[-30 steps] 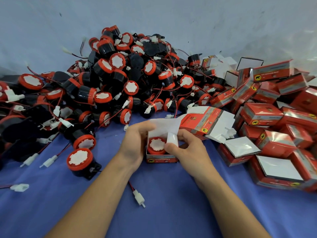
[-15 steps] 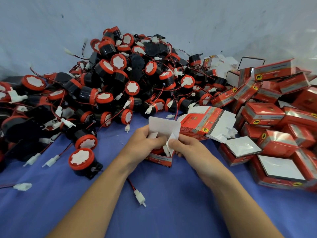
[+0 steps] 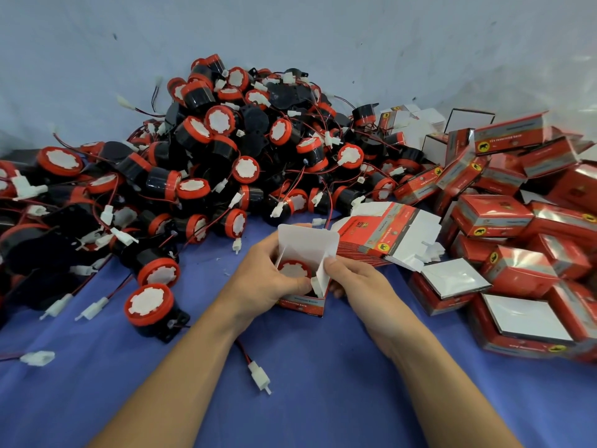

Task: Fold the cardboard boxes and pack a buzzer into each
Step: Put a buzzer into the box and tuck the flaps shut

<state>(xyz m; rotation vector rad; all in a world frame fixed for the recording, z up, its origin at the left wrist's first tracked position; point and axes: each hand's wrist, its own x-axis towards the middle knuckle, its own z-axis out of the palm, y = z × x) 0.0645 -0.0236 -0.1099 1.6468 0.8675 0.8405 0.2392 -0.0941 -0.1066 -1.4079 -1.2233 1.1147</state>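
Left hand [image 3: 269, 279] grips the left side of the open box [image 3: 303, 306]; the buzzer [image 3: 294, 269] sits inside, between both hands. Right hand [image 3: 355, 282] pinches the right side flap [image 3: 323, 273]. Only the buzzer's red-and-white face shows, and fingers hide the box's side walls.

Left hand [image 3: 268, 279] curled, right hand [image 3: 358, 282] pinching — close
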